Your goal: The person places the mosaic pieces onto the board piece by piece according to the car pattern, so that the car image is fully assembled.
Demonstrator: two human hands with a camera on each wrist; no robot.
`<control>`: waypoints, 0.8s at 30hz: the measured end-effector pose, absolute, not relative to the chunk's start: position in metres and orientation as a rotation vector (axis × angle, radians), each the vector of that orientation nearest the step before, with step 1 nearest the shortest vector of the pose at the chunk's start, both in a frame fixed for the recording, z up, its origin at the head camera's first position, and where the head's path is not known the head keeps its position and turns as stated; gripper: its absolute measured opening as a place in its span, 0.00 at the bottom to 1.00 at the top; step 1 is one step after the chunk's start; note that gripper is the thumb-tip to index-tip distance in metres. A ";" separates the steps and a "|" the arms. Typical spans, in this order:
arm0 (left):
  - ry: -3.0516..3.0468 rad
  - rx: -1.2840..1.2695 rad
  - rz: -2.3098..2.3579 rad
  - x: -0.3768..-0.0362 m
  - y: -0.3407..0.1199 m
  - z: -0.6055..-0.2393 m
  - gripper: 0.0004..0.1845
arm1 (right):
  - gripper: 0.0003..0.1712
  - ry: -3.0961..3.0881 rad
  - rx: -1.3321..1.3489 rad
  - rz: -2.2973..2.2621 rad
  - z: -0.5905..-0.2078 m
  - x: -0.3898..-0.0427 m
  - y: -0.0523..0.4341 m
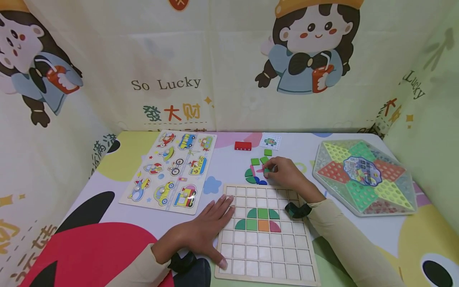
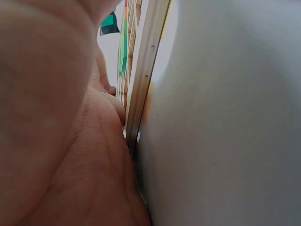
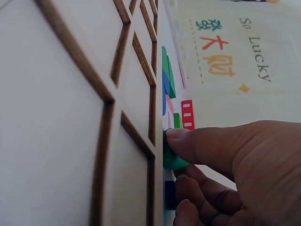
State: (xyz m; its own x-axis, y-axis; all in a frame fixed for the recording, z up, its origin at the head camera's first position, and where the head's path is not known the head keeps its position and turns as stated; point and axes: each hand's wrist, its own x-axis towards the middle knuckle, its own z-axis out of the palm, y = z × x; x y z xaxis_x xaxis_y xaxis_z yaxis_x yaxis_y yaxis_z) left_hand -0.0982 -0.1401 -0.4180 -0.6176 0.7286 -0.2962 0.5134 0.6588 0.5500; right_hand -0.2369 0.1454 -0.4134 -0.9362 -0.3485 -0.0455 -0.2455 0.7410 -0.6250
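In the head view, my left hand [image 1: 204, 228] rests with spread fingers along the left edge of a wooden grid board [image 1: 263, 280]. Beyond the board's far edge, my right hand [image 1: 288, 174] pinches a dark green tile [image 3: 176, 157] between thumb and fingers, as the right wrist view shows. Within the grid sit green quarter-circle tiles, green squares [image 1: 263, 213], an orange square [image 1: 263, 226] and a pink quarter circle [image 1: 275, 227]. Around my right fingertips lie loose green squares [image 1: 255, 161], green quarter circles [image 1: 250, 179] and blue tiles [image 1: 263, 182]. My left palm fills much of the left wrist view.
A picture puzzle board [image 1: 150, 195] of vehicles lies at the left. To the right is a hexagonal game box [image 1: 362, 171] with coloured triangles. A red block [image 1: 243, 146] and a small pattern card [image 1: 270, 141] are at the back, before a printed curtain [image 1: 229, 59].
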 end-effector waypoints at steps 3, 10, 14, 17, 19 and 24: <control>2.369 0.963 0.572 -0.099 -0.140 -0.418 0.68 | 0.10 2.795 -0.486 -0.973 -0.414 -0.236 0.145; 2.365 0.963 0.579 -0.098 -0.140 -0.418 0.68 | 0.07 2.806 -0.496 -1.015 -0.414 -0.233 0.146; 2.366 0.961 0.579 -0.098 -0.140 -0.418 0.68 | 0.07 2.797 -0.476 -1.049 -0.412 -0.231 0.149; 2.370 0.962 0.574 -0.098 -0.140 -0.418 0.68 | 0.09 2.804 -0.468 -1.051 -0.411 -0.229 0.151; 2.372 0.961 0.576 -0.098 -0.140 -0.418 0.67 | 0.09 2.808 -0.467 -1.051 -0.410 -0.228 0.153; 2.367 0.961 0.583 -0.098 -0.140 -0.418 0.68 | 0.08 2.799 -0.487 -1.061 -0.407 -0.224 0.158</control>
State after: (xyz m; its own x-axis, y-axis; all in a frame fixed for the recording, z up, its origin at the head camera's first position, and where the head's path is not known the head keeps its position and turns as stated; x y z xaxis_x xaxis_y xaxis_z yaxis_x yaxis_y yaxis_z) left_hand -0.0984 -0.1403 -0.4176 -0.6160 0.7293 -0.2977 0.5074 0.6564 0.5582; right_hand -0.2239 0.1578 -0.4074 -0.9427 -0.3334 0.0115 -0.2573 0.7045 -0.6614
